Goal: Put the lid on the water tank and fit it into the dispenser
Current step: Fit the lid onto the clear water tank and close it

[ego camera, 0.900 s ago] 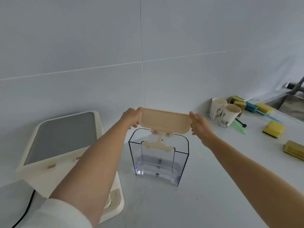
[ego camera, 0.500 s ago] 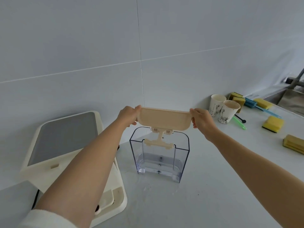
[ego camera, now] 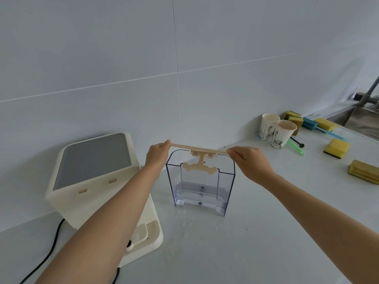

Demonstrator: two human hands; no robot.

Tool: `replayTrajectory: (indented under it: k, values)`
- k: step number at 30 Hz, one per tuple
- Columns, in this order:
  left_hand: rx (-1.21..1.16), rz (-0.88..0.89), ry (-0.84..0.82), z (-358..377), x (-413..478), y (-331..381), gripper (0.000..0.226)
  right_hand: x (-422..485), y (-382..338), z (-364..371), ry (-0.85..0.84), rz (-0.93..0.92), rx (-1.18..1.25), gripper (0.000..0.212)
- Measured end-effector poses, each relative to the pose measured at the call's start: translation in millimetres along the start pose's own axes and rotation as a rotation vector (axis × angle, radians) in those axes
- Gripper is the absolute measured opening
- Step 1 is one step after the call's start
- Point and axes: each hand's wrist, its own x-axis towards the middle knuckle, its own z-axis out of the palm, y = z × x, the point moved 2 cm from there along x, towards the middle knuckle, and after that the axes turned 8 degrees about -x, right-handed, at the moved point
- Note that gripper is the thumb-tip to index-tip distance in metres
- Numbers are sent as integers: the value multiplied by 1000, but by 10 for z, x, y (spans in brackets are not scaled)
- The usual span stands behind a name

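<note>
A clear plastic water tank [ego camera: 200,193] stands upright on the white counter, a little water in its bottom. Just above its open top I hold the beige lid [ego camera: 200,149] nearly level, seen edge-on. Its T-shaped stem [ego camera: 200,167] hangs down inside the tank. My left hand [ego camera: 156,154] pinches the lid's left end and my right hand [ego camera: 249,160] pinches its right end. The cream dispenser [ego camera: 92,181] with a grey top panel stands to the left of the tank, partly hidden by my left forearm.
A black cable [ego camera: 49,253] runs from the dispenser toward the front left. Two paper cups [ego camera: 276,131] stand at the back right near the wall. Yellow sponges [ego camera: 336,148], a blue brush [ego camera: 320,128] and a green utensil [ego camera: 295,147] lie beyond them. A sink [ego camera: 365,121] is at the far right.
The lid has tipped from facing me to nearly flat and has come down toward the tank's rim, with its stem lower inside the tank. Both hands dropped with it.
</note>
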Motion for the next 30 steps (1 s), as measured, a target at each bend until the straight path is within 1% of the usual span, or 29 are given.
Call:
replayTrajectory:
  k: [4, 8, 12, 17, 19, 20, 21, 23, 25, 27, 30]
  values:
    - [-44, -32, 51, 19, -112, -122, 15, -134, 14, 36, -25, -116, -133, 32]
    - [-55, -64, 61, 34, -204, -239, 8, -230, 23, 79, -26, -243, -306, 33]
    - [-36, -93, 76, 46, -264, -333, 9, -286, 23, 119, -65, -317, -397, 36]
    - [-68, -133, 62, 50, -305, -405, 22, -284, 14, 105, -118, -311, -459, 38]
    - [-84, -170, 51, 67, -345, -411, 24, -248, 9, 91, -158, -263, -468, 40]
    - [-97, -204, 37, 84, -360, -430, 33, -218, 11, 83, -183, -204, -440, 43]
    - [-106, -257, 28, 104, -377, -448, 47, -179, 14, 74, -205, -131, -384, 47]
    - [-135, -377, 17, 157, -428, -476, 68, -75, 21, 79, -242, 8, -207, 53]
    - [-202, -454, 15, 216, -486, -477, 78, 50, 30, 125, -292, 134, 12, 57]
    - [-223, -494, -5, 291, -533, -466, 85, 147, 36, 192, -349, 248, 198, 59]
    - [-252, -518, -44, 406, -575, -449, 90, 209, 26, 290, -421, 362, 377, 61]
